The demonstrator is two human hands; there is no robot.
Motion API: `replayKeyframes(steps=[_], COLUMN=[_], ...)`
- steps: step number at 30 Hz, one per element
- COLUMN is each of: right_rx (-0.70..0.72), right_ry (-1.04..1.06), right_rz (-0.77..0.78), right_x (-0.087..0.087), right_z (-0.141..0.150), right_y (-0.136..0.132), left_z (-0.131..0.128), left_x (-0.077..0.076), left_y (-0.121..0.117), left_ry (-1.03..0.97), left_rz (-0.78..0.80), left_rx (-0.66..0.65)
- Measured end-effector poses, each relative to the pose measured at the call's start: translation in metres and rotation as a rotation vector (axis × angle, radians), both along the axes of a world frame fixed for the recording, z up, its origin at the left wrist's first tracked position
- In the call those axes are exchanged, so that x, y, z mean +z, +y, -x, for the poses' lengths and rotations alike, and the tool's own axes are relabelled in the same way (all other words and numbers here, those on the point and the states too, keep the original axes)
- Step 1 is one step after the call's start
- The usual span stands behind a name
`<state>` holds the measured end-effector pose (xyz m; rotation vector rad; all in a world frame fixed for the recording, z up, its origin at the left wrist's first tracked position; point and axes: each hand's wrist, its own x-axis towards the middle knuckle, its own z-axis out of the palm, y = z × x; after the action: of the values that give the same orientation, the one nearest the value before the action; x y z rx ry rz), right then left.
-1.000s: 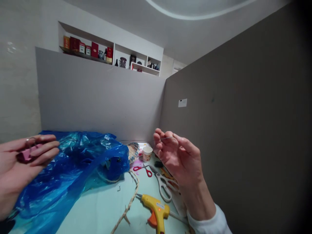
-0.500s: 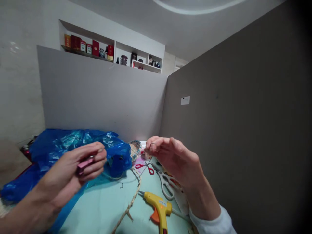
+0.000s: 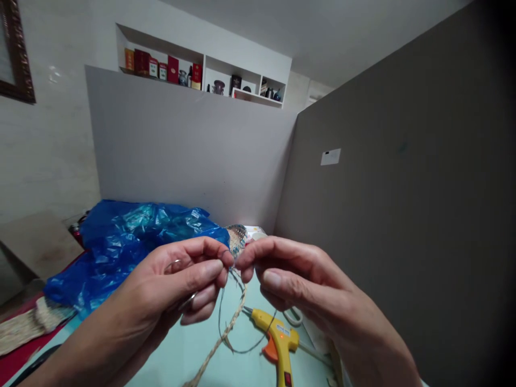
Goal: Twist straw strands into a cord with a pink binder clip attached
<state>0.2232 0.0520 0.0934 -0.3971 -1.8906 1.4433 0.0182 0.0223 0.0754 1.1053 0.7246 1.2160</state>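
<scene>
Both hands are raised over the table with their fingertips nearly touching. My left hand (image 3: 181, 285) pinches with thumb and forefinger, and looped metal wire handles (image 3: 174, 263) show among its curled fingers; the pink clip body is hidden now. My right hand (image 3: 302, 285) has its fingers closed together close to the left fingertips. A thin dark thread (image 3: 242, 352) hangs in a loop below, running from the left fingers up to the right hand. Whatever fine tip lies between the fingertips is too small to tell. Under the hands lies a braided straw cord (image 3: 226, 330).
A yellow glue gun (image 3: 282, 333) with an orange trigger lies at centre right, by white-handled scissors (image 3: 294, 317) partly hidden. Blue plastic sheeting (image 3: 133, 231) covers the left back, beside a woven basket (image 3: 237, 236). Grey panels (image 3: 193, 156) stand behind and at right.
My left hand has come in from the far left to meet the right, and the pink clip has turned out of sight. Both hands have closed, and a thread loop now shows between them.
</scene>
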Motion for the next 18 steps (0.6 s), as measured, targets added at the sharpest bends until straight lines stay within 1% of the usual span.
replayKeyframes(steps=[4,6,9,13,15,18], right_rx=[-0.177,-0.251,-0.32,-0.384,-0.422,-0.459], right_ry=[-0.038,-0.018,0.051,0.109,0.118,0.115], right_rz=[-0.103,-0.171,-0.251,-0.311,-0.359,-0.428], right_x=[0.003,0.003,0.002,0.001,0.0,-0.001], right_z=[0.004,0.006,0.009,0.013,0.015,0.017], right_y=[-0.014,-0.018,-0.021,-0.023,-0.024,-0.028], left_z=[-0.001,-0.002,-0.002,-0.002,-0.003,-0.005], left_x=[0.001,0.002,0.002,0.0,0.0,-0.001], left_y=[0.0,-0.001,-0.004,-0.008,-0.009,-0.01], left_ry=[0.038,0.058,0.022,-0.05,-0.025,0.022], left_rz=[-0.041,-0.038,0.003,0.106,0.131,0.104], left_rx=[0.011,0.016,0.013,0.023,0.016,-0.035])
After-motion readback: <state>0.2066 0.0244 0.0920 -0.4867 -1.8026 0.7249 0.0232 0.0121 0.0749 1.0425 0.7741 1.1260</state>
